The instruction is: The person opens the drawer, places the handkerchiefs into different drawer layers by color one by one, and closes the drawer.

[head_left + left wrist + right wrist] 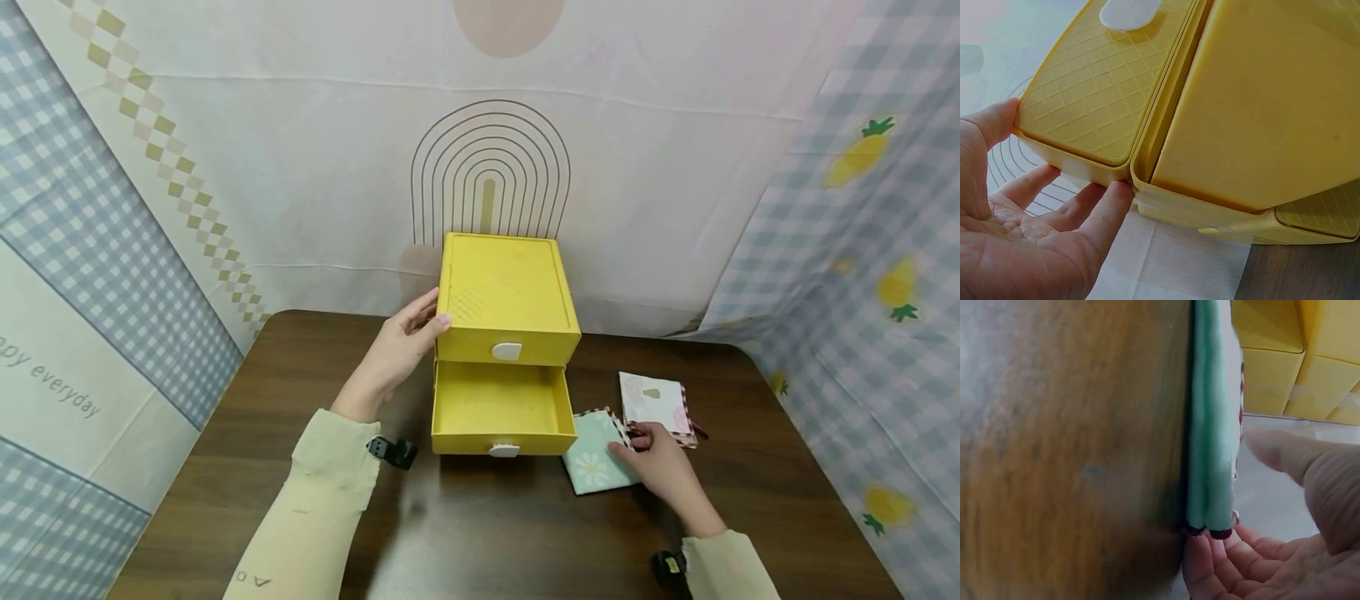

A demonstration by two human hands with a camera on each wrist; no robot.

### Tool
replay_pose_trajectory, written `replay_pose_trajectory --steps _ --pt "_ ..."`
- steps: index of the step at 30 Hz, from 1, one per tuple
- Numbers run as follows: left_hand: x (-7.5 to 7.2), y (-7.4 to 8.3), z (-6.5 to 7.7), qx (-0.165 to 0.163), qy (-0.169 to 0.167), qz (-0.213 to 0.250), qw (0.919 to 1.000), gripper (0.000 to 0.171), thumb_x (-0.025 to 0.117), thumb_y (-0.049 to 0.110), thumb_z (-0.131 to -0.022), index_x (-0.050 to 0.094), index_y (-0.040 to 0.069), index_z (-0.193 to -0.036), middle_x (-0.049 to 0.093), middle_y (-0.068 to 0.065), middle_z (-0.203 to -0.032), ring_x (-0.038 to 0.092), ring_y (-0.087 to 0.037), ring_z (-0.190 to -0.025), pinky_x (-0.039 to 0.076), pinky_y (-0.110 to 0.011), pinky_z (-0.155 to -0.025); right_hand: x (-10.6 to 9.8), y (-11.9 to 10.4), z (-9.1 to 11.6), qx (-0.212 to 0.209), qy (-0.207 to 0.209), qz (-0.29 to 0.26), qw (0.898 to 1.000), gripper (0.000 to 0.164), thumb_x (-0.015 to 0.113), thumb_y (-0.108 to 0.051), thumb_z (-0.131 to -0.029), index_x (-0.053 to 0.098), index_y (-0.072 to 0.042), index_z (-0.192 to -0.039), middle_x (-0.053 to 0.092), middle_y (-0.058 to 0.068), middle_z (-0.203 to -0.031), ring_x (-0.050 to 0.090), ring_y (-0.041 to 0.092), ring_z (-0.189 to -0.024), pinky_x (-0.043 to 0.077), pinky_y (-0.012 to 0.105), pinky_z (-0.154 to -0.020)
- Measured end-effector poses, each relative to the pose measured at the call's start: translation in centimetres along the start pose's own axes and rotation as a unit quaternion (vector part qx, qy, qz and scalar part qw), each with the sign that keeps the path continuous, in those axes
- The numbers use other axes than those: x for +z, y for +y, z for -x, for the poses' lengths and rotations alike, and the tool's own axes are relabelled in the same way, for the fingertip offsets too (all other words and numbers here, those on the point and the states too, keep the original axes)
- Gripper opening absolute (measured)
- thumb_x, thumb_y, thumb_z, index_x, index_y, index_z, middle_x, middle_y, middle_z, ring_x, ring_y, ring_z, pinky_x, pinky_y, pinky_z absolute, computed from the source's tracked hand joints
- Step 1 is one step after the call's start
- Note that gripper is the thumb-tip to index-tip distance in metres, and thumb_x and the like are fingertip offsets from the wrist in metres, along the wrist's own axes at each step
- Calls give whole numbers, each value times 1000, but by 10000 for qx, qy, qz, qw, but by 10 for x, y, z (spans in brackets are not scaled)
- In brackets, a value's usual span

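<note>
A yellow two-tier drawer box (510,283) stands at the back middle of the table, its lower drawer (495,400) pulled out and bare inside. My left hand (393,354) holds the box's upper left side, thumb at the top front edge and fingertips against the side wall (1075,165). At the right, my right hand (663,467) grips the right edge of a folded green cloth (596,458) with a white daisy. In the right wrist view, fingertips meet the lower edge of the green cloth (1213,456), with the thumb close over its upper face.
A folded white and pink cloth (654,404) with a checked border lies just behind the right hand. White tabs (506,352) mark both drawer fronts. Patterned fabric (337,167) hangs behind and beside the brown table (300,392).
</note>
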State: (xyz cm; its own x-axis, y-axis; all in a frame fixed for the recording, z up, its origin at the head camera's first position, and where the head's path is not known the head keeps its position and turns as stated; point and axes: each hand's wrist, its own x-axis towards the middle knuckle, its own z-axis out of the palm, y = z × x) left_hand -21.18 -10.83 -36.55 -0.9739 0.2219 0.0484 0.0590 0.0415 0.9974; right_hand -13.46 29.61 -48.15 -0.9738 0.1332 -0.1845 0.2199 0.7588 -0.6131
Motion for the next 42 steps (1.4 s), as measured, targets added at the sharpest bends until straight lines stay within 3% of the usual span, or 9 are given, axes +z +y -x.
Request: replay_pose_trajectory --steps 7,12,20,24,27,30,33,37,42 --pt "0 -3 -2 20 10 -19 10000 64 65 44 -91 39 33 -148 41 -1 -148 44 -17 -129 39 -39 -104 2 -2 -2 495 -259 -4 9984 74 78 -43 -80 44 8 -123 54 22 -105 52 31 -90 47 43 -73" --pt "-1 -4 -3 19 -13 -16 10000 61 64 43 -92 40 35 -147 41 0 -148 43 -17 -130 38 -39 -105 2 -5 -3 603 -405 65 9973 73 77 -42 -81 44 9 -121 53 22 -104 51 30 -89 47 43 -73" --pt "-2 -3 -3 -23 -59 31 10000 60 62 36 -95 36 33 -149 38 -1 -150 40 -17 -132 36 -40 -107 6 -6 -10 361 -446 260 9980 68 73 -34 -86 46 13 -125 51 24 -108 48 33 -95 46 48 -80" --pt "0 6 2 -97 -91 -21 9999 60 60 30 -97 34 27 -151 37 -4 -151 39 -19 -133 36 -39 -107 7 -7 -8 260 -369 297 9985 66 67 -38 -90 46 12 -126 52 27 -116 50 35 -100 46 51 -83" --pt "3 16 8 -123 -73 -76 9999 60 59 28 -98 33 22 -152 37 -7 -150 41 -21 -132 37 -39 -106 7 -9 -9 203 -280 194 9992 52 64 -39 -92 51 7 -112 53 20 -98 51 29 -87 45 41 -71" --pt "4 21 10 -122 -55 -99 9999 59 58 27 -99 34 20 -152 38 -8 -150 41 -21 -132 38 -39 -105 4 -11 -9 29 -184 52 9998 39 63 -35 -93 52 2 -97 47 10 -82 45 23 -75 37 33 -61" --pt "3 15 7 -110 -59 -71 9999 59 59 27 -98 34 22 -152 38 -7 -150 41 -21 -132 38 -39 -105 -1 -13 -8 -176 -98 34 9998 34 64 -30 -93 54 2 -96 47 8 -80 45 21 -73 37 31 -59" --pt "0 1 -2 -65 -72 14 10000 59 60 32 -97 35 29 -150 38 -3 -150 41 -19 -132 37 -39 -106 -14 -15 -2 -334 59 16 9994 38 64 -30 -94 56 5 -106 54 10 -87 48 22 -77 40 32 -63" --pt "-2 -5 -5 37 -52 35 10000 59 62 38 -94 39 34 -148 40 0 -148 42 -17 -131 38 -39 -105 -35 -27 10 -464 395 -227 9979 43 64 -34 -94 55 4 -111 55 11 -91 49 22 -79 42 31 -63"
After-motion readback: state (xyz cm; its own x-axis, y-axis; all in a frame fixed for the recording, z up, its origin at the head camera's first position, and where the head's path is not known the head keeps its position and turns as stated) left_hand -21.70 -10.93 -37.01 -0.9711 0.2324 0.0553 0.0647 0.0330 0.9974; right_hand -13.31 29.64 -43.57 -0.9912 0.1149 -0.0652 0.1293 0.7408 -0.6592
